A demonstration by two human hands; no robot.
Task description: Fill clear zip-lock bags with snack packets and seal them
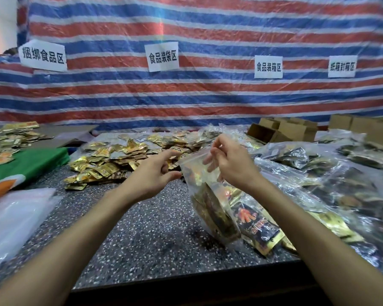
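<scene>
A clear zip-lock bag [205,195] with dark and gold snack packets inside hangs above the speckled table [142,228]. My right hand [228,161] pinches the bag's top edge at its right side, fingers reaching into the mouth. My left hand [157,173] hovers just left of the bag's mouth, fingers spread and loosely curled, holding nothing. Behind the hands lies a heap of loose gold snack packets [111,160]. Several filled clear bags [332,186] pile up at the right.
Empty clear bags [13,217] lie at the left front beside a green and orange cloth [24,164]. More gold packets [7,140] sit far left. Cardboard boxes [285,129] stand at the back right. A striped tarp with paper signs hangs behind.
</scene>
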